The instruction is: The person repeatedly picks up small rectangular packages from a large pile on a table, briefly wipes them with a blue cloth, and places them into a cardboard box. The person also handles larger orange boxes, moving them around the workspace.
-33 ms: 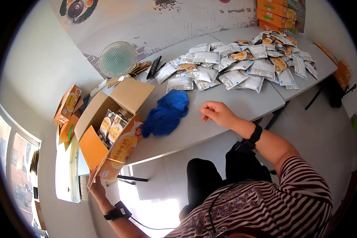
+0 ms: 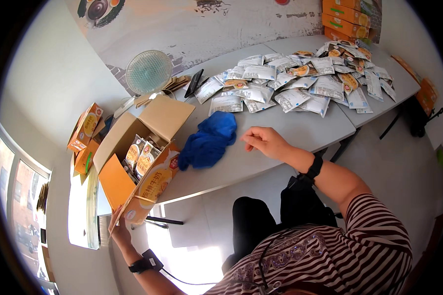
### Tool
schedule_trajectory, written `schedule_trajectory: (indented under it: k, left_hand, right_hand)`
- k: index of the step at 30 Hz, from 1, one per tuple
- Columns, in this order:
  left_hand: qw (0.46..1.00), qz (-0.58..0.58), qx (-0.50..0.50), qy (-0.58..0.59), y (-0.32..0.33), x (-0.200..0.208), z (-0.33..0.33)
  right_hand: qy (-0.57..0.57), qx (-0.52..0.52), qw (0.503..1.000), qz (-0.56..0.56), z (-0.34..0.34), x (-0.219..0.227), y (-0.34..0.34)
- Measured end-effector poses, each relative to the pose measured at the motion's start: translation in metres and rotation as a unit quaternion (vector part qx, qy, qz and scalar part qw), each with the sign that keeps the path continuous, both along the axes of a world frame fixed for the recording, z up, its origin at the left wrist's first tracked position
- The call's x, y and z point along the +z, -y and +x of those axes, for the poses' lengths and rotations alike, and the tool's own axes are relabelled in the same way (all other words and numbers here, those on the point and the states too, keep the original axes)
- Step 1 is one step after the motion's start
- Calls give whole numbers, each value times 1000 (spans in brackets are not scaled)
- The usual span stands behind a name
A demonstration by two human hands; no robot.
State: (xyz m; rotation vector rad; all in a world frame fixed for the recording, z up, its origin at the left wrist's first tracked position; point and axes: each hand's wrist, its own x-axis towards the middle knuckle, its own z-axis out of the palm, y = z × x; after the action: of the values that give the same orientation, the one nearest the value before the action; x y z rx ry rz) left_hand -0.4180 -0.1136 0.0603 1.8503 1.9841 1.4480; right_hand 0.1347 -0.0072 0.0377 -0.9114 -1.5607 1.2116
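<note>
At the left end of the table an orange cardboard carton [image 2: 158,183] stands with its flaps spread. Upright packets [image 2: 145,160] are inside it. My left hand [image 2: 119,230] grips the carton's near flap at its lower corner, the fingers partly behind the cardboard. Over the table's front part, my right hand [image 2: 266,142] is loosely curled, with nothing visible in it. A crumpled blue cloth [image 2: 209,140] lies between that hand and the carton, just left of the fingertips.
A heap of white and brown packets [image 2: 310,83] covers the table's far right. Behind the carton are a round fan [image 2: 148,72] and a dark phone-like device [image 2: 194,82]. Orange boxes [image 2: 347,22] are stacked at the back right, with more small boxes [image 2: 86,128] at the left.
My right hand has shifted slightly left, toward the blue cloth. My left hand stays on the carton flap. The whole view has shifted a little.
</note>
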Motion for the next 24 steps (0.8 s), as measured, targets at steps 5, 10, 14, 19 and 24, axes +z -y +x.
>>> schedule_trajectory:
  k: [5,10,14,19,24]
  left_hand:
    - [999,-2,-11,53,5,5,3]
    - [993,45,-106,-5,-2,26,40]
    - [992,82,-84,37,7,12,26]
    - [967,105,-126,195,0,5,26]
    - [960,124,-39,248,-3,12,36]
  right_hand:
    - [281,7,923,263,-104,36,-54]
    - [341,-32,885,316,-149,25,-115]
    - [96,41,880,464,-191,61,-99]
    - [171,246,916,268,-185,59,-112]
    - [94,285,951,74,-181,63,-105]
